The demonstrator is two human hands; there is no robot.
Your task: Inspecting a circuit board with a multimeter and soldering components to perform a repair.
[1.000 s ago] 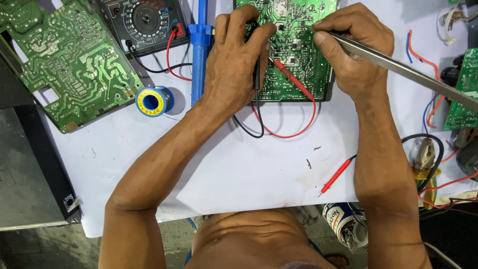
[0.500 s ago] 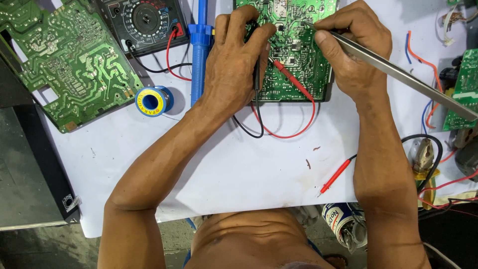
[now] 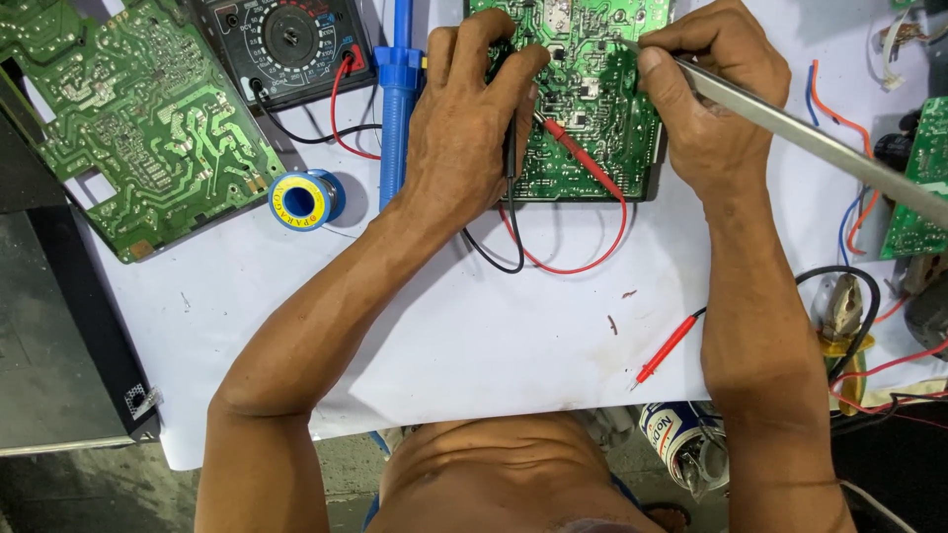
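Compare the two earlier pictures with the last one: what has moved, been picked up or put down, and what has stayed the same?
No visible change. The left hand still pins the probes on the green circuit board, and the right hand keeps the metal tool on it. The meter and solder reel lie as before.

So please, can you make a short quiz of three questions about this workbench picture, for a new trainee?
1. True or false: the left hand rests on the green circuit board and grips the black and red probes.
2. Which lies between the analog multimeter and the left hand?
A. blue desoldering pump
B. solder spool
C. loose red probe
3. Fill in: the right hand holds a long ____ rod with its tip on the board.

Key: 1 true; 2 A; 3 metal.
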